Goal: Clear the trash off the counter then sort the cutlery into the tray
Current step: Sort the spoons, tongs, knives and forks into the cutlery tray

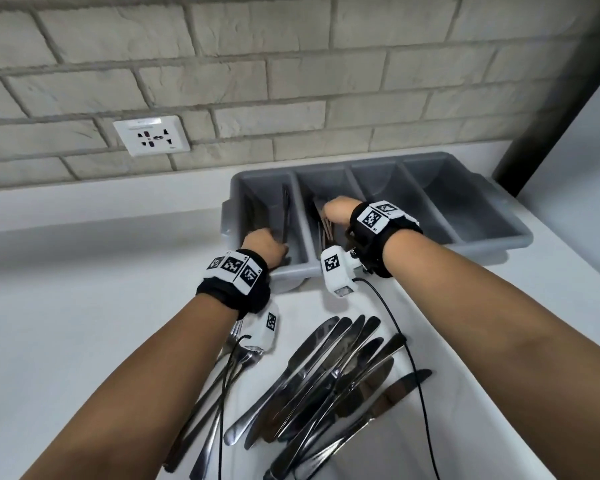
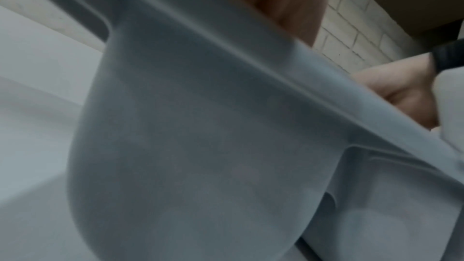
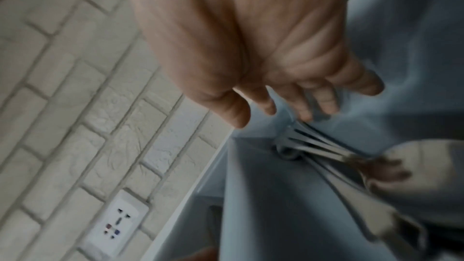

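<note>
A grey four-compartment cutlery tray [image 1: 492,249] stands against the brick wall. My left hand [image 1: 265,245] reaches over the near rim into the leftmost compartment, where slim dark cutlery [image 1: 285,213] lies; its fingers are hidden. The left wrist view shows only the tray's outer wall [image 2: 200,126]. My right hand [image 1: 338,211] hovers in the second compartment. In the right wrist view its fingers [image 3: 288,90] are spread and hold nothing, just above several spoons [image 3: 326,150]. On the counter near me lie a heap of knives [image 1: 326,375] and a few forks [image 1: 234,344].
The two right-hand tray compartments [image 1: 465,209] hold nothing. A wall socket [image 1: 152,135] sits left of the tray. Black sensor cables [image 1: 413,358] trail over the knives. A dark upright post [image 1: 551,116] borders the counter on the right. White counter [image 1: 84,289] stretches to the left.
</note>
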`<state>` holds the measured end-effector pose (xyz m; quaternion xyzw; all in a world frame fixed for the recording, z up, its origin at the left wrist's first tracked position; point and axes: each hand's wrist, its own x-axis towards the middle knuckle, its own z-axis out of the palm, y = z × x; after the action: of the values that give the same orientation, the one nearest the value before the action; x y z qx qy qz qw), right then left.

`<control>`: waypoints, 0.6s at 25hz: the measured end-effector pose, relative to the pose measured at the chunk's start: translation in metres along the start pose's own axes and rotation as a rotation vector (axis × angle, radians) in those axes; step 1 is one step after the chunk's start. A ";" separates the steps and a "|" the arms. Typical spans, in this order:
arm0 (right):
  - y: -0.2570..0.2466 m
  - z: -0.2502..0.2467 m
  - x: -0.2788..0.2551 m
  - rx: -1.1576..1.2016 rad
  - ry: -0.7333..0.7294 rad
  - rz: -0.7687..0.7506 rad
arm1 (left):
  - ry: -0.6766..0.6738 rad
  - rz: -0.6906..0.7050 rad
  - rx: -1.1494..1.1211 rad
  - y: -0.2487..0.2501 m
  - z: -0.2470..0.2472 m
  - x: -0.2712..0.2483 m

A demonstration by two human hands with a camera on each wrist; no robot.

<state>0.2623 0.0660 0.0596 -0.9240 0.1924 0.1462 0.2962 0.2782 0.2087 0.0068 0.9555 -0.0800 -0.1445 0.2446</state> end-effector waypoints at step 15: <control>0.113 0.033 -0.129 -0.172 0.017 -0.581 | -0.162 0.118 0.142 -0.001 0.054 -0.152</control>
<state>0.0929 0.0358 0.0279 -0.9633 -0.0904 0.0633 0.2447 0.1173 0.2190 -0.0032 0.9493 -0.1653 -0.2004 0.1772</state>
